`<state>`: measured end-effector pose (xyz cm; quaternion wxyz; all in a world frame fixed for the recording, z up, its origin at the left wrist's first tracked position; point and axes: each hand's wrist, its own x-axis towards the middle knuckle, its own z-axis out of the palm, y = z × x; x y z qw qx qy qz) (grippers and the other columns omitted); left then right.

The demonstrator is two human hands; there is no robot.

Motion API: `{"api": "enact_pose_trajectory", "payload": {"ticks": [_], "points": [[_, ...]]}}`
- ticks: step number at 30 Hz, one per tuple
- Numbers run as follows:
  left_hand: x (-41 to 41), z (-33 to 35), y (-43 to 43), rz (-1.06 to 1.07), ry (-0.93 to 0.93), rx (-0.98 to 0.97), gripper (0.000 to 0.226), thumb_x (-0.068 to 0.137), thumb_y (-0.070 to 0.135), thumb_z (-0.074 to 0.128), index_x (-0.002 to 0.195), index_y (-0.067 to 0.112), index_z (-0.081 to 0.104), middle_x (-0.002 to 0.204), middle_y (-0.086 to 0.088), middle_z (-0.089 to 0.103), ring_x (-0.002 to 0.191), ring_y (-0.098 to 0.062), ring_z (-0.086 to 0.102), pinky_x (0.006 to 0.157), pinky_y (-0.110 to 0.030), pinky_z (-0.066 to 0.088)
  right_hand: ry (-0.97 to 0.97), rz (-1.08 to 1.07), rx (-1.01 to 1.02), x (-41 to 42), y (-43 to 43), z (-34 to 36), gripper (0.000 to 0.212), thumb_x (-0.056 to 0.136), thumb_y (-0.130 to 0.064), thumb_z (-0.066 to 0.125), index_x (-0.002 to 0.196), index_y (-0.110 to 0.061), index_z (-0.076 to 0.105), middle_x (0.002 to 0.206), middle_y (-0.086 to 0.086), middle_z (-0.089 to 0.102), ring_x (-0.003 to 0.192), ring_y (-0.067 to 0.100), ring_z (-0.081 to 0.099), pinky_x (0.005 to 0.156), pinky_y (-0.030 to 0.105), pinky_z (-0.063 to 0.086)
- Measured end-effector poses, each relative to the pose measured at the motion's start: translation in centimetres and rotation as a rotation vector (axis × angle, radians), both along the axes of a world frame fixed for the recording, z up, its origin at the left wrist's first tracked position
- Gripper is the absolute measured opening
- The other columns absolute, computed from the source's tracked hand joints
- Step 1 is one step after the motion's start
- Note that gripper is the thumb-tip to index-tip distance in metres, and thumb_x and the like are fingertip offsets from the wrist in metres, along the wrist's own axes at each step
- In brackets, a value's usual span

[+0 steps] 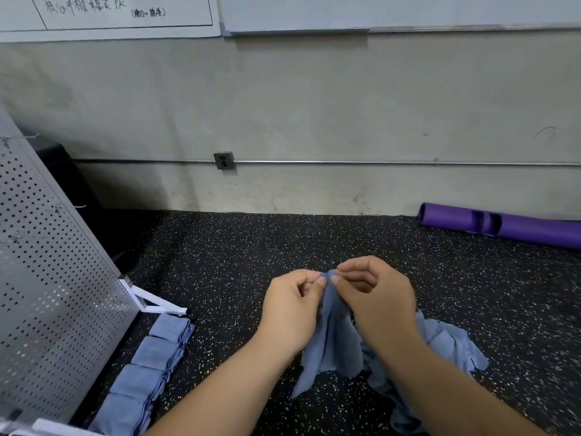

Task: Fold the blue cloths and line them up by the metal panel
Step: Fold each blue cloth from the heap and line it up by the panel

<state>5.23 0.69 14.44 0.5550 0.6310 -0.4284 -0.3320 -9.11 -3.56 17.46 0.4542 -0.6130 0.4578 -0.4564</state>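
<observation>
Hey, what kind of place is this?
Probably a gym or training room: speckled black rubber floor, a purple exercise tube lying against the wall, and a handwritten whiteboard above.

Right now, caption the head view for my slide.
Left hand and right hand pinch a blue cloth; four folded cloths line the metal panel.
</observation>
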Motion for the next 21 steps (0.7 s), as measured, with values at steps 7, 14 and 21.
{"api": "enact_pose_trajectory", "payload": {"ticks": [7,14,21], "points": [[-0.1,0.7,0.6,0.068,-0.067,-0.036,0.019,0.104,0.017,0.069,0.093,0.024,0.083,0.076,0.008,0.078,0.070,-0.007,0.071,0.069,-0.029,0.057,0.069,-0.017,-0.054,0.1,0.6,-0.1,0.021,0.089,-0.010,0.084,0.088,-0.029,0.076,0.083,-0.012,0.078,0.079,0.006,0.075,0.079,0.032,0.063],[-0.1,1.2,0.7,0.046,-0.084,-0.055,0.016,0.101,0.019,0.073,0.094,0.028,0.084,0.072,0.006,0.075,0.068,-0.005,0.065,0.069,-0.033,0.059,0.068,-0.026,-0.096,0.0,0.9,0.1,0.023,0.088,-0.010,0.085,0.088,-0.031,0.076,0.084,-0.014,0.078,0.081,0.003,0.074,0.076,0.023,0.061],[-0.1,1.2,0.9,0.040,-0.149,-0.060,0.015,0.101,0.019,0.073,0.096,0.027,0.085,0.076,0.010,0.076,0.073,-0.006,0.069,0.072,-0.026,0.058,0.044,-0.015,-0.098,0.2,1.1,-0.2,0.023,0.088,-0.008,0.085,0.089,-0.029,0.076,0.085,-0.011,0.079,0.084,0.006,0.076,0.080,0.029,0.063]]}}
